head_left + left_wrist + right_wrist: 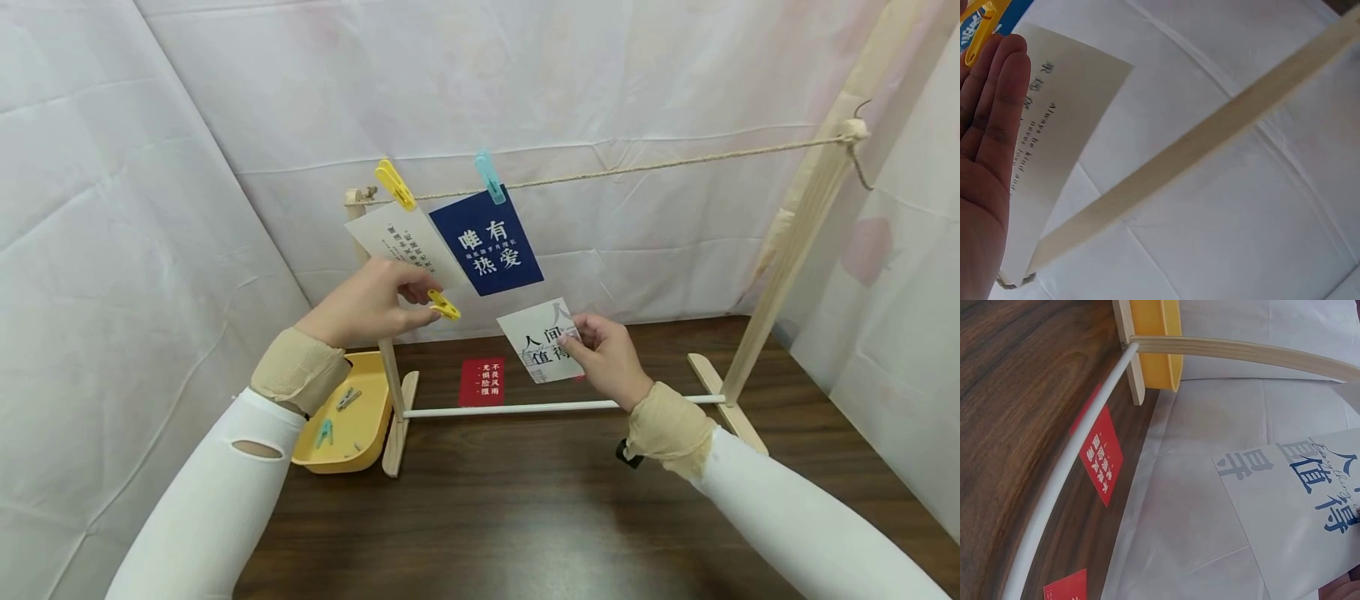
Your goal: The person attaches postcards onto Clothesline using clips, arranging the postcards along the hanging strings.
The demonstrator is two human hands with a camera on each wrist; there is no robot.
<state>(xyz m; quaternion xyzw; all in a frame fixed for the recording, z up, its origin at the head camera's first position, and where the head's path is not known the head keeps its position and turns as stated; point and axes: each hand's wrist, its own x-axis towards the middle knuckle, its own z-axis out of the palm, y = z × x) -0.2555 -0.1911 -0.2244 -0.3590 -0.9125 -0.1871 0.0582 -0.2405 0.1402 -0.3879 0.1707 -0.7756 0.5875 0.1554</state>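
Note:
My left hand (375, 302) pinches a yellow clothespin (444, 305) between thumb and fingers, in front of a hanging white card (397, 242). With my right hand (609, 357) I grip the right edge of a white card with dark and grey characters (542, 342), held in the air below the rope (660, 166). On the rope, a yellow clothespin (394, 184) holds the hanging white card and a light blue clothespin (490, 177) holds a dark blue card (487, 243). In the left wrist view the hanging white card (1066, 106) lies beside my fingers.
A wooden frame with an upright post (787, 242) at the right carries the rope. A white rod (517, 408) joins its feet low down. Behind the rod a red card (482, 382) lies on the table (525, 508). At left, a yellow basket (375, 367) contains several clothespins.

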